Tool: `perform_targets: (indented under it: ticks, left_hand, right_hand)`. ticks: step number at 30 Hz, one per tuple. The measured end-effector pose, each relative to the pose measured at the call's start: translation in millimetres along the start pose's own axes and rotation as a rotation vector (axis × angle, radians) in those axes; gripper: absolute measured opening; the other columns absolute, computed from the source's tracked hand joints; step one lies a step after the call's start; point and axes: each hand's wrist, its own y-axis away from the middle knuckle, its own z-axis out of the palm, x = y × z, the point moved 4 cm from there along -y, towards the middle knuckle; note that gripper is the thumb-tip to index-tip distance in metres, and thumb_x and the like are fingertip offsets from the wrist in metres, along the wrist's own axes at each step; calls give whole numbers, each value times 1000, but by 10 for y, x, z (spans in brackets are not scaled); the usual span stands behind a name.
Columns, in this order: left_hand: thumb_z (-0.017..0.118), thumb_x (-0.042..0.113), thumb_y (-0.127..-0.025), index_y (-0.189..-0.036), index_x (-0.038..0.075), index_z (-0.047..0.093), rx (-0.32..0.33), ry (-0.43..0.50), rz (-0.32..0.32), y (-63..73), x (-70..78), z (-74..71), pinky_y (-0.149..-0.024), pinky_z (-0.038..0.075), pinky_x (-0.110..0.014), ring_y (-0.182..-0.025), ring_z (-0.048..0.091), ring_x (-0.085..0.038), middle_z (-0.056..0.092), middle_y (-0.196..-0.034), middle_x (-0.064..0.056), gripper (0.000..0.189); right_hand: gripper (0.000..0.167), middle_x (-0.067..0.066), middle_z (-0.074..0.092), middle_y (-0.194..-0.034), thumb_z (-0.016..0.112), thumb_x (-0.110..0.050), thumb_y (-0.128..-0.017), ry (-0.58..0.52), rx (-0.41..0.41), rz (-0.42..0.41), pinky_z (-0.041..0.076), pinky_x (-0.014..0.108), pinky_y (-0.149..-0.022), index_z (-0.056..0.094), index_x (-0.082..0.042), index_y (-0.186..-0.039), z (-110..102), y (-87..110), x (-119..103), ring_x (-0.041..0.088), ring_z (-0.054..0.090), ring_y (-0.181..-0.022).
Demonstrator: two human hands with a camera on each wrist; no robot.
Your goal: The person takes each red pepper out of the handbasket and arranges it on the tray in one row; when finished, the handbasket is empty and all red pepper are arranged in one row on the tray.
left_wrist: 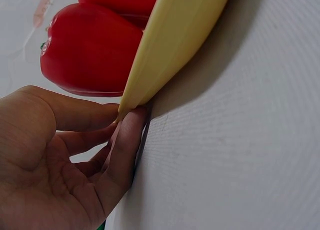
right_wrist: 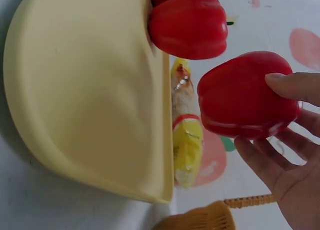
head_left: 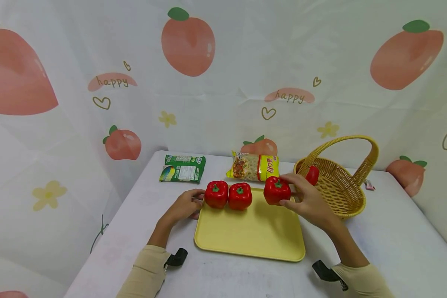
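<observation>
My right hand (head_left: 307,198) grips a red bell pepper (head_left: 277,191) between thumb and fingers. In the right wrist view this bell pepper (right_wrist: 247,95) hangs above the level of the yellow tray (right_wrist: 90,90). Two more red bell peppers, a left one (head_left: 216,194) and a right one (head_left: 240,196), sit side by side at the tray's far left corner, green stems up. My left hand (head_left: 186,205) is at the tray's left edge. The left wrist view shows that hand (left_wrist: 65,155) pinching the tray rim (left_wrist: 131,98), thumb above and fingers below.
A yellow wicker basket (head_left: 342,186) with a tall handle stands right of the tray, a red item (head_left: 312,175) inside it, partly behind my right hand. Behind the tray lie a yellow food packet (head_left: 251,166) and, farther left, a green packet (head_left: 183,168). A patterned cloth hangs behind the table.
</observation>
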Motion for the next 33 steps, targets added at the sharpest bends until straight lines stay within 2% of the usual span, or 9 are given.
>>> perform_targets:
  ticks: [7, 10, 16, 21, 33]
  left_hand:
    - [62, 6, -93, -148, 5, 59, -1, -6, -4, 3, 7, 0, -73, 65, -33, -101, 66, -25, 65, -133, -15, 55]
    - [62, 6, -93, -148, 5, 59, -1, -5, -4, 6, 11, 0, -74, 65, -33, -102, 65, -25, 65, -134, -15, 55]
    - [62, 6, -93, -148, 4, 58, -4, 3, -1, 5, 16, -1, -73, 65, -33, -101, 66, -25, 64, -134, -15, 55]
    - [62, 6, -93, -148, 4, 58, -5, 7, 5, 12, 20, -4, -73, 65, -32, -101, 66, -25, 64, -134, -16, 55]
    - [59, 4, -95, -148, 1, 57, -24, 31, 22, 40, 37, 0, -75, 66, -34, -108, 67, -26, 64, -134, -18, 54]
  right_hand:
    - [64, 9, 61, -135, 87, -10, -87, -36, -7, 11, 64, 33, -91, 60, -9, -145, 107, -16, 37, 32, 64, -122]
    - [65, 11, 60, -139, 87, -11, -86, -50, -14, 28, 64, 39, -91, 60, -9, -145, 140, -12, 55, 35, 64, -125]
    - [66, 15, 57, -149, 86, -11, -87, -76, -28, 50, 64, 42, -93, 58, -8, -147, 196, -5, 86, 39, 61, -132]
    - [69, 17, 55, -152, 86, -8, -87, -93, -36, 62, 63, 46, -93, 57, -8, -150, 231, 0, 99, 41, 58, -135]
    - [70, 20, 53, -153, 85, -4, -87, -154, -60, 86, 63, 40, -94, 55, -3, -150, 290, 3, 106, 43, 56, -136]
